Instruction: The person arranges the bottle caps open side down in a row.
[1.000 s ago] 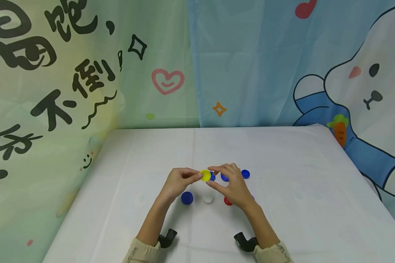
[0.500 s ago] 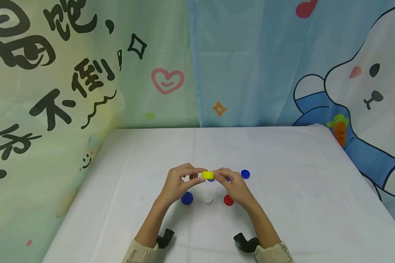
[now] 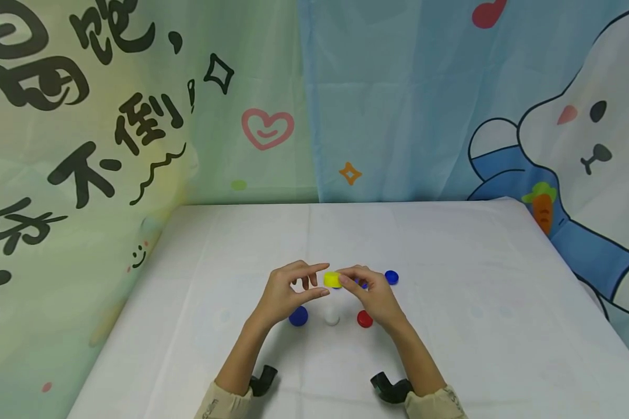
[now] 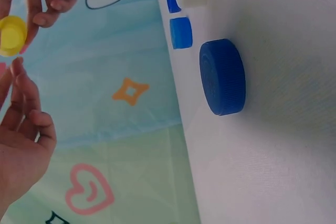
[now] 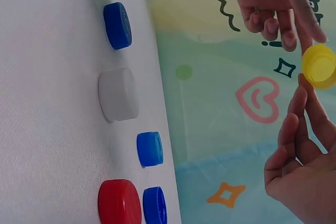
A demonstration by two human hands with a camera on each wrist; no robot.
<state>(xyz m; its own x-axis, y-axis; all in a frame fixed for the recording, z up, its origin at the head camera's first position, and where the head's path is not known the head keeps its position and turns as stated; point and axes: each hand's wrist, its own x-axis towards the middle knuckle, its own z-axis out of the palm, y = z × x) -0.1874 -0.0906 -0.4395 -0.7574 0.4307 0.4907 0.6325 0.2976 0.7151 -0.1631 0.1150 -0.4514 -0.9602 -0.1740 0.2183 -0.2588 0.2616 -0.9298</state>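
My right hand (image 3: 369,291) pinches a yellow bottle cap (image 3: 332,280) between thumb and fingers, above the table. The cap's hollow side shows in the right wrist view. Just left of it, my left hand (image 3: 288,289) holds its thumb and forefinger spread, apart from the cap. On the table below stand a large blue bottle cap (image 3: 298,316), a white cap (image 3: 332,316) and a red cap (image 3: 364,319). A smaller blue cap (image 3: 391,277) lies farther back. Other blue caps behind the hands are partly hidden in the head view; one light-blue cap (image 5: 150,149) shows in the right wrist view.
A white cloth covers the table (image 3: 230,244). Black curved wrist pieces (image 3: 264,380) sit by both wrists. A printed curtain (image 3: 388,105) hangs behind the table and along its left side.
One second ago the left hand pinched the yellow cap with its round face forward. The right hand took hold and the cap turned side-on; then the left fingers let go.
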